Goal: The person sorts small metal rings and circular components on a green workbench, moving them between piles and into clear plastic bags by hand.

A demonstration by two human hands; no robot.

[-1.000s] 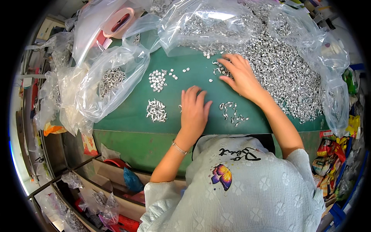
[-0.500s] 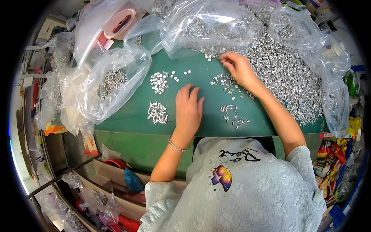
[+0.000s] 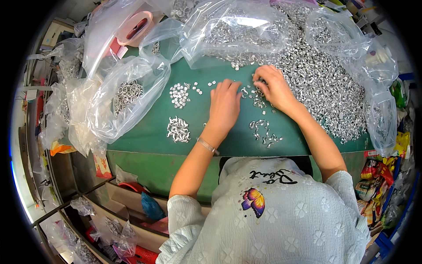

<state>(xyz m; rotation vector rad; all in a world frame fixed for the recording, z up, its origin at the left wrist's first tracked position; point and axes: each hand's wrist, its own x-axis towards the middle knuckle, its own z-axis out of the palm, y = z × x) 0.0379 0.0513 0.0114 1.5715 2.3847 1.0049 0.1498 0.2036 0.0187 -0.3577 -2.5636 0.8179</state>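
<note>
My left hand (image 3: 224, 105) is over the green work surface (image 3: 145, 138), fingers stretched forward and a little apart, their tips slightly blurred. Nothing shows in it. My right hand (image 3: 277, 90) is bent down at a loose group of silver curved metal pieces (image 3: 258, 102), its thumb and fingers curled together at the tips. Whatever they pinch is hidden. Left of my left hand lie a cluster of small silver flower-shaped pieces (image 3: 179, 95) and a pile of S-shaped metal pieces (image 3: 178, 129). More curved pieces (image 3: 265, 132) are scattered nearer the front edge.
A big heap of silver metal pieces (image 3: 325, 83) covers the right side. Clear plastic bags (image 3: 127, 103) of metal parts stand at left and back. A pink basket (image 3: 148, 26) sits at the back left. Below are open drawers (image 3: 118, 193).
My left hand has moved right and forward, closer to my right hand. My right hand has come slightly back toward me, and its fingers have curled in over the loose pieces.
</note>
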